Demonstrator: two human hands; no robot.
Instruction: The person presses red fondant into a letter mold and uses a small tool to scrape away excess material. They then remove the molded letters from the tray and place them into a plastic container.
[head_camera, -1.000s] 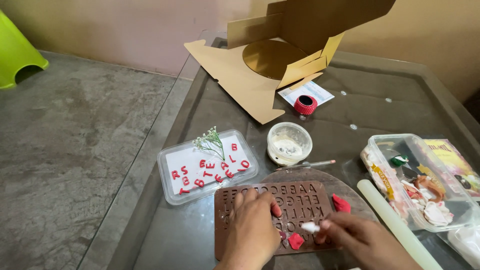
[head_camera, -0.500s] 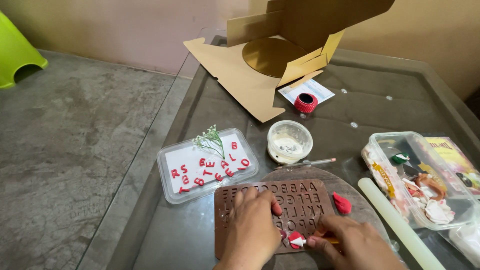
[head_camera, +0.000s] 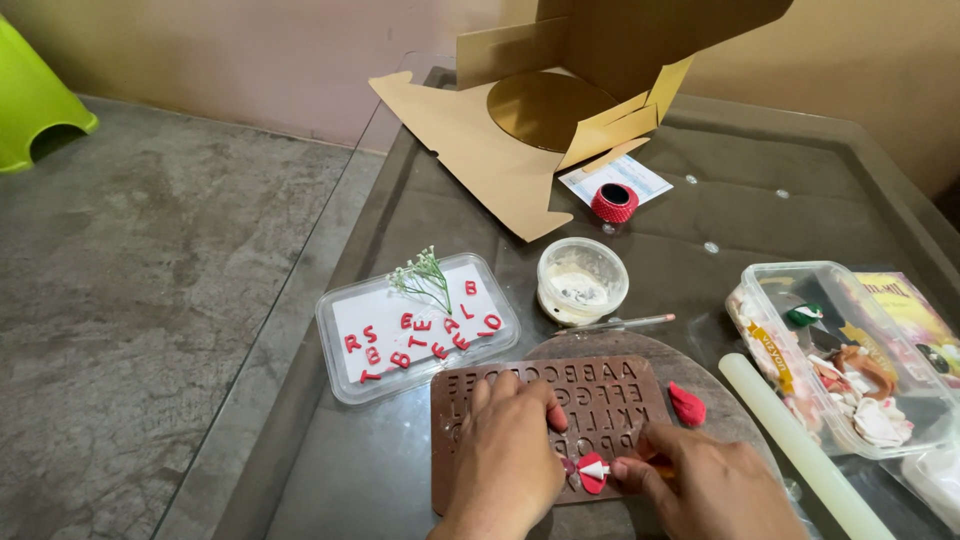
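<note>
The left hand (head_camera: 505, 465) lies flat, fingers spread narrowly, pressing down on a brown letter mould (head_camera: 550, 425) that sits on a round board (head_camera: 700, 385) at the six o'clock edge of the glass table (head_camera: 760, 215). The right hand (head_camera: 710, 485), just at the left hand's three o'clock, is closed around a thin orange-handled tool (head_camera: 610, 468) whose white tip touches a red piece of fondant (head_camera: 590, 472) on the mould. Another red fondant lump (head_camera: 686, 404) rests on the board at the mould's three o'clock. At the mould's ten o'clock stands a clear tray (head_camera: 415, 325) with red cut letters and a small white sprig. At twelve o'clock is a white cup (head_camera: 582, 280), with a pencil-like stick just beside it; a pale rolling pin (head_camera: 800, 445) lies at four o'clock.
</note>
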